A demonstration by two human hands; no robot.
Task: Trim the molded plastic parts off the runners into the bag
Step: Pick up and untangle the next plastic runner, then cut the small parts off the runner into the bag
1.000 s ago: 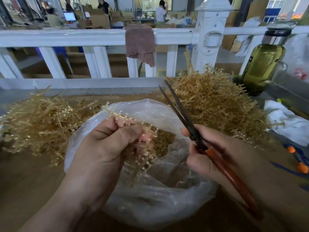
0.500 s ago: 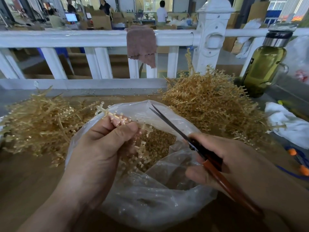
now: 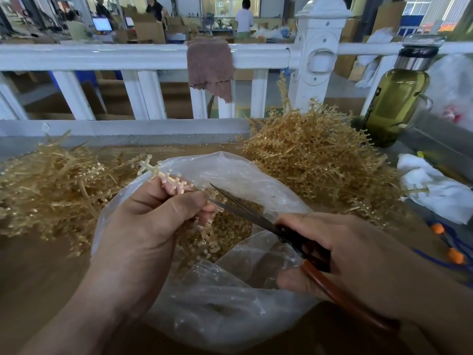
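My left hand (image 3: 151, 226) grips a tan plastic runner (image 3: 163, 176) with small molded parts along it, held over the mouth of a clear plastic bag (image 3: 238, 175). My right hand (image 3: 340, 252) holds scissors (image 3: 245, 213) with reddish-brown handles. Their dark blades point left, and the tips reach the runner right beside my left thumb. Loose trimmed parts (image 3: 235, 226) lie inside the bag.
A heap of tan runners (image 3: 314, 160) sits behind the bag on the right, another heap (image 3: 51, 185) on the left. A green bottle (image 3: 394, 98) and white cloth (image 3: 435, 185) stand at the right. A white railing (image 3: 128, 57) with a brown rag (image 3: 210, 65) runs along the back.
The scissors swung down from pointing up and away to lying nearly level, with their tips now at the runner by my left thumb. My left hand stayed over the bag.
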